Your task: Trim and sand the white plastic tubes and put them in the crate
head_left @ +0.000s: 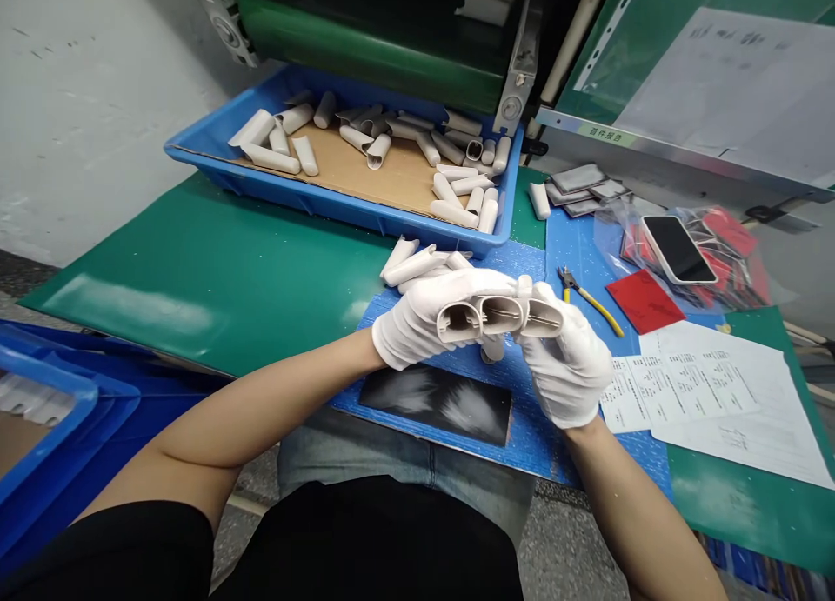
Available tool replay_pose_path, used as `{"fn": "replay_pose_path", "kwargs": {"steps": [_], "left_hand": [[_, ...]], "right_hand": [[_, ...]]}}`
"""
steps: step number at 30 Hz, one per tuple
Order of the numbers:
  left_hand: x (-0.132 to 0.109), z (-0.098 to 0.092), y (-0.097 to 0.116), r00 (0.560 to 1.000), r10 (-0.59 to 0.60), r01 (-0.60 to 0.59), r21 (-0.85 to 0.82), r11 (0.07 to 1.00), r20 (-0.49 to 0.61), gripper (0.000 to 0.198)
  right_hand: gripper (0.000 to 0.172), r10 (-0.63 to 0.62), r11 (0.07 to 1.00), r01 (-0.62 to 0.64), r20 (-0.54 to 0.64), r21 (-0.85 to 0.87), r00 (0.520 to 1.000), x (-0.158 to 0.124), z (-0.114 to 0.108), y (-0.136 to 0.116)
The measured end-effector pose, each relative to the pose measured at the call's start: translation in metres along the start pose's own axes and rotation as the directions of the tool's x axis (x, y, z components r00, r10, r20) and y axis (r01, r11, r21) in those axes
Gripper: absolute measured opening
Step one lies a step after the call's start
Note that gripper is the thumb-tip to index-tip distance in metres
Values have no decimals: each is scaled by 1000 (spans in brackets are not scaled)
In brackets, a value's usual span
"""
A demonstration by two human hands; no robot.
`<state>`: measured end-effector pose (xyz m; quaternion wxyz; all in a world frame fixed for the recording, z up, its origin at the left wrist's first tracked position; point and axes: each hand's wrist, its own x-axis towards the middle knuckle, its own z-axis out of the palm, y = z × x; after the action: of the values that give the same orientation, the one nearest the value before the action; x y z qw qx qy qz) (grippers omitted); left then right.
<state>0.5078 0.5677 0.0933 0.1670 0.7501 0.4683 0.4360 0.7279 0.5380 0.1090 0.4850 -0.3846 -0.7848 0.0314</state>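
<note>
Both my hands wear white gloves and meet over the near part of the bench. My left hand (421, 318) is closed around hollow white plastic shells (458, 324), whose oval open ends face me. A middle shell (501, 310) sits between the hands, and it is unclear which hand bears it. My right hand (567, 362) grips the rightmost shell (543, 320), side by side with the others. Just beneath them, another white piece (493, 350) shows partly. Several more shells (410, 263) lie in a small pile behind my left hand. Most fingertips are hidden behind the shells.
A blue tray (339, 211) lined with cardboard holds many shells under a green conveyor belt (365, 49). A black pad (434, 403) lies near me. Yellow-handled nippers (591, 301), a red square (645, 301), a phone (678, 249) and papers (737, 401) are at right.
</note>
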Motion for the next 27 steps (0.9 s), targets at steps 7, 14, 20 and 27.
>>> {"fn": "replay_pose_path", "kwargs": {"steps": [7, 14, 20, 27], "left_hand": [[16, -13, 30, 990, -8, 13, -33, 999, 140, 40], [8, -8, 17, 980, 47, -36, -57, 998, 194, 30], [8, -3, 8, 960, 104, -85, -80, 993, 259, 33], [9, -11, 19, 967, 222, -225, 5, 974, 122, 33]], "right_hand": [[50, 85, 991, -89, 45, 102, 995, 3, 2, -1], [51, 80, 991, -84, 44, 107, 996, 4, 1, -2], [61, 18, 998, -19, 19, 64, 1000, 1, 3, -2], [66, -12, 999, 11, 9, 40, 1000, 0, 3, -2]]}}
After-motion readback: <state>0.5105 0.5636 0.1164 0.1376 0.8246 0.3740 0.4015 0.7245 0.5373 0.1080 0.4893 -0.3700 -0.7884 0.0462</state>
